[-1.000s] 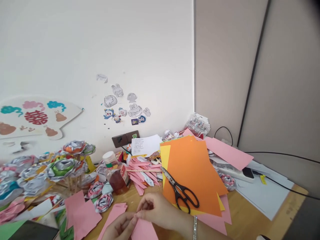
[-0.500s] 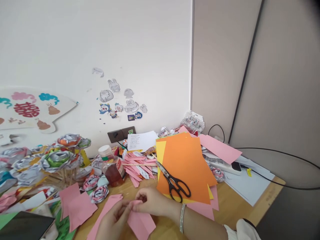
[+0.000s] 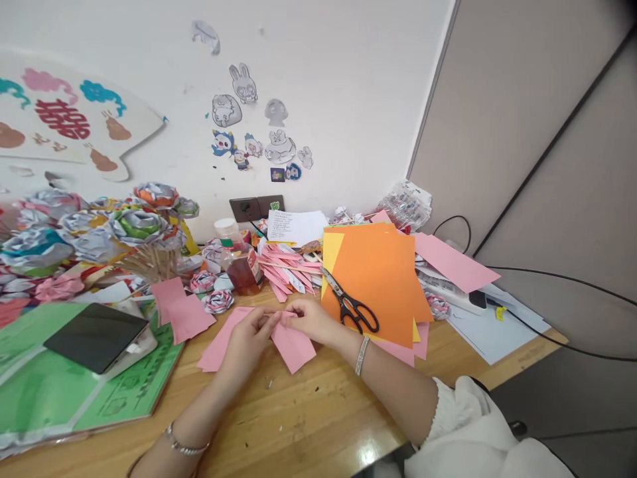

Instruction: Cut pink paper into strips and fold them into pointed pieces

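Between my two hands is a piece of pink paper, its top edge pinched and its lower part hanging toward me. My left hand is closed on the paper's upper left corner, thumb and forefinger together. Close beside it, my right hand grips the top of the same sheet; my fingers hide the pinched edge. Under and left of my left hand lies more pink paper on the wooden table. Black-handled scissors rest on orange paper to the right of my right hand.
A jar of reddish-brown liquid stands behind my hands, near folded pink strips. Paper flowers crowd the back left. A black tablet-like device lies over a green packet. A power strip sits right.
My view has tilted down and rolled, so the table shows more and the wall things sit higher. Both hands keep hold of the pink paper, with little change in grip.
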Demonstrator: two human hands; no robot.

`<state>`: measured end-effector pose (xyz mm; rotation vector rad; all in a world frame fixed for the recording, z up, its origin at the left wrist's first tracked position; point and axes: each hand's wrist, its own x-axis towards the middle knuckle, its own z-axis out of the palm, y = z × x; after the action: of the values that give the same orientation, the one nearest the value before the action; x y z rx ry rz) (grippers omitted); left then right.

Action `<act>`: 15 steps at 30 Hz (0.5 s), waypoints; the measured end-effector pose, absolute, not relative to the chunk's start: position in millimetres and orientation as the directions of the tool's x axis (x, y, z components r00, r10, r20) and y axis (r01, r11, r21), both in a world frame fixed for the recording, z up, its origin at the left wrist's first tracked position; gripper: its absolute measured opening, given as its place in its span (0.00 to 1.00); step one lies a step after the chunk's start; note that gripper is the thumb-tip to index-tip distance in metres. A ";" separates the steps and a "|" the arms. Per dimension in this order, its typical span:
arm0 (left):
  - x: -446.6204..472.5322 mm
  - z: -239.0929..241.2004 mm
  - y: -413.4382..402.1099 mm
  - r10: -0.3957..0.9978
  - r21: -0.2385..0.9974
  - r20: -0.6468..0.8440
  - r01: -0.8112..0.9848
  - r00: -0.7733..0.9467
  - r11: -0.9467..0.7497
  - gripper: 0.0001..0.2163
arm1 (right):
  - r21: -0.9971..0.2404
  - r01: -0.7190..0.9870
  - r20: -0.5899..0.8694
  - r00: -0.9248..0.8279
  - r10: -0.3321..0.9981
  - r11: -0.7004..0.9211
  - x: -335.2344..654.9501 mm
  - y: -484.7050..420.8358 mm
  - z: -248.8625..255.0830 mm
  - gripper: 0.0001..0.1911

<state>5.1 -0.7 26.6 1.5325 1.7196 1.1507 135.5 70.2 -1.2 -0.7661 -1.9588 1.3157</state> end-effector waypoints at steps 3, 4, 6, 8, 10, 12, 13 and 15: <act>7.0 26.2 1.3 0.980 0.897 0.085 0.442 -0.178 0.003 0.14 | -0.920 0.115 0.243 -0.583 0.775 0.375 136.5 73.9 -1.8 0.10; 7.6 27.2 1.2 0.982 0.897 0.085 0.441 -0.170 -0.001 0.14 | -0.919 0.114 0.247 -0.580 0.776 0.377 136.8 74.5 -1.8 0.10; 8.7 30.2 0.3 0.983 0.892 0.099 0.451 -0.153 -0.020 0.14 | -0.922 0.108 0.242 -0.585 0.774 0.371 137.5 74.7 -1.4 0.10; 8.9 32.5 -0.9 0.987 0.894 0.099 0.446 -0.129 -0.031 0.14 | -0.924 0.100 0.246 -0.586 0.772 0.370 138.2 74.2 -0.6 0.10; 7.6 32.5 -1.3 0.991 0.902 0.094 0.430 -0.097 -0.043 0.14 | -0.918 0.095 0.261 -0.583 0.769 0.384 138.8 73.7 -0.1 0.10; 5.1 30.3 -0.8 0.988 0.886 0.127 0.458 -0.086 -0.074 0.13 | -0.905 0.097 0.284 -0.589 0.757 0.415 139.1 73.7 -0.6 0.10; 3.8 28.9 -0.4 0.984 0.863 0.159 0.496 -0.086 -0.096 0.13 | -0.898 0.101 0.290 -0.596 0.749 0.428 139.0 74.0 -1.3 0.10; 1.8 26.6 0.0 0.972 0.801 0.219 0.584 -0.088 -0.128 0.13 | -0.894 0.107 0.284 -0.614 0.736 0.434 138.6 74.6 -3.3 0.09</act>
<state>1.8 0.0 26.6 1.7302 1.6864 1.1122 138.6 74.6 -3.3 -0.7081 -2.0097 1.1859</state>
